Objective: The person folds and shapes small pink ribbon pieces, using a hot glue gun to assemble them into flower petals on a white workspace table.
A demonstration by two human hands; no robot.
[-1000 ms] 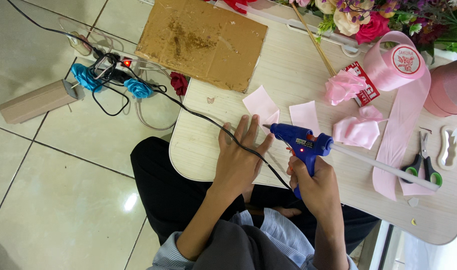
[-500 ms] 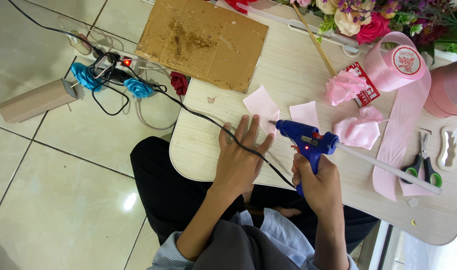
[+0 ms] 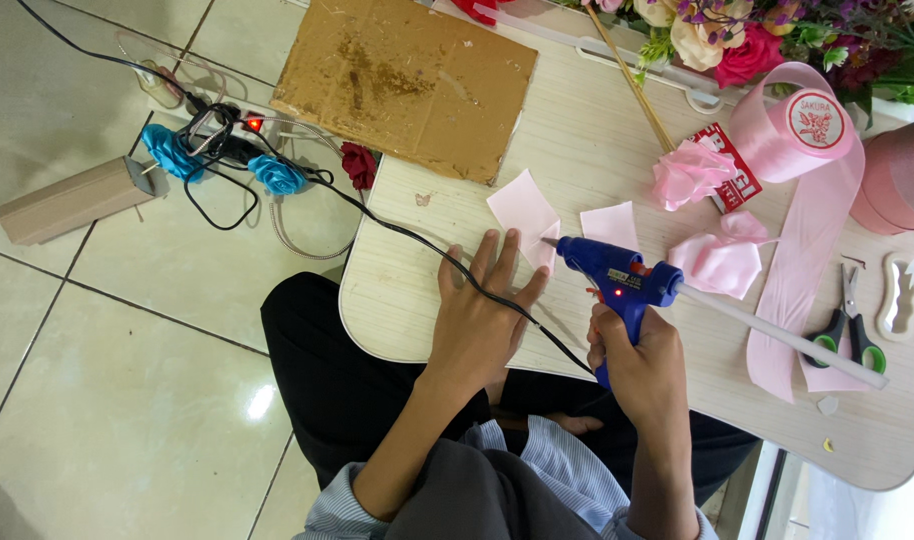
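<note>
Blue hot-glue gun (image 3: 617, 280), clear stick trailing behind, is clamped in the right hand (image 3: 642, 360), fingers wrapped around the grip. Its nozzle meets a pink ribbon square (image 3: 525, 212) just beyond the left hand's (image 3: 480, 320) fingertips; those fingers lie flat and spread on the table (image 3: 417, 300). Black cord (image 3: 417, 240) crosses that hand's back. Right of the gun: folded pink petals (image 3: 722, 260), scissors (image 3: 847, 325).

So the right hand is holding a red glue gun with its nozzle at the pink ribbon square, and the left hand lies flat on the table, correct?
Not quite: the glue gun is blue, not red, as the head view shows. The right hand does grip it with the nozzle at the pink ribbon square, and the left hand lies flat on the table.
</note>
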